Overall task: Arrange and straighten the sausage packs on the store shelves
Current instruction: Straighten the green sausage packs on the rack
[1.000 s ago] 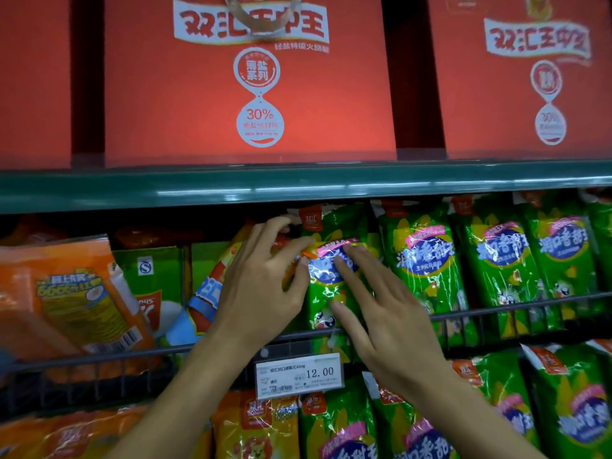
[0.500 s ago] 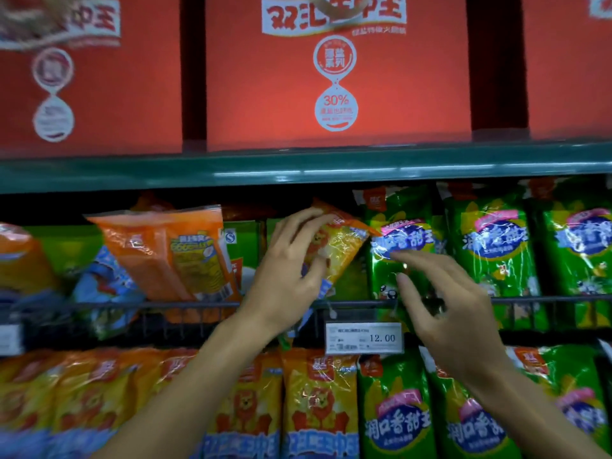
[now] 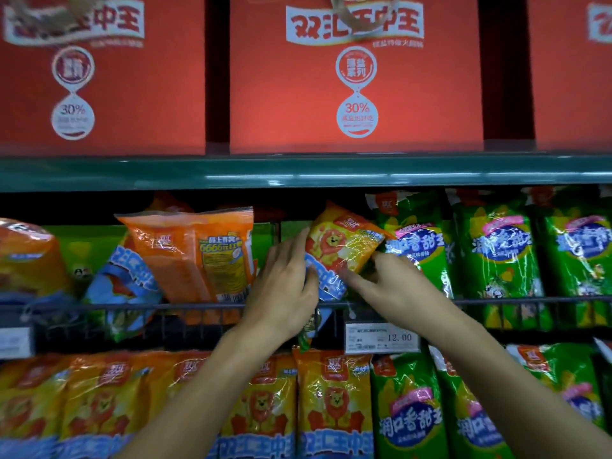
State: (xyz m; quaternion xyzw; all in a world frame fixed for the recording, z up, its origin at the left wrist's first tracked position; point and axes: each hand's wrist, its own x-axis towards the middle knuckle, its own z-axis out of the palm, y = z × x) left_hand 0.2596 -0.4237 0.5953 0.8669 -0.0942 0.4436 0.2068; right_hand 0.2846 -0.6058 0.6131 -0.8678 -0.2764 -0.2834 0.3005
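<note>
Both hands are working on one yellow lion pack [image 3: 341,250] at centre frame, on the middle shelf behind the wire rail [image 3: 496,301]. The left hand [image 3: 281,293] is curling its fingers round the pack's lower left edge, over the blue band; the right hand [image 3: 394,289] is touching the lower right edge with fingers partly bent, and whether it is truly pinching the film cannot be told. The pack is lying tilted, its long axis running from lower left up toward upper right, so its top corner is leaning over the neighbouring green pack [image 3: 417,246] just to the right. Both hands are sitting at the pack's lower end, the left one holding more of it. Judgement: the next move is calling for rotating the top end back leftward until the axis is standing upright, then seating it beside the green row. To the left, an orange pack [image 3: 198,253] is also leaning askew.
</note>
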